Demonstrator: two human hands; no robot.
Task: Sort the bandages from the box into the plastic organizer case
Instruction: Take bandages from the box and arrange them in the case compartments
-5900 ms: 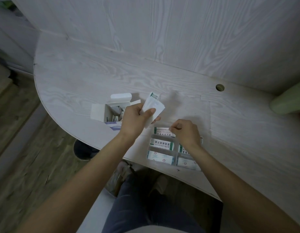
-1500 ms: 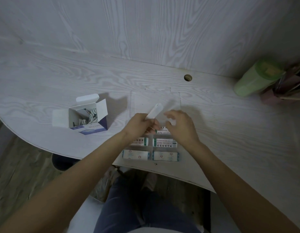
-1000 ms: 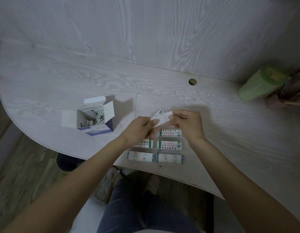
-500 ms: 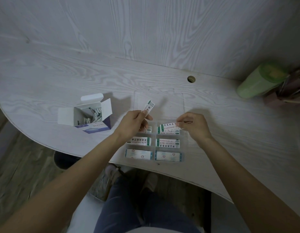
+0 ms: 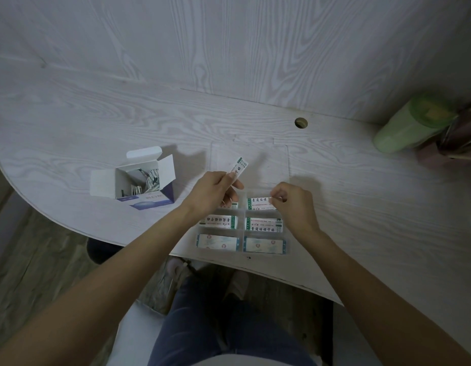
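Two hands, left hand [image 5: 214, 192] pinching bandage [image 5: 238, 167], right hand [image 5: 295, 204] over organizer case [image 5: 242, 250]

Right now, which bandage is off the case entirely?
The bandage pinched in the left hand, tilted up above the organizer case; the others lie flat in compartments.

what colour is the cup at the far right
Pale green cup, seen in the head view.
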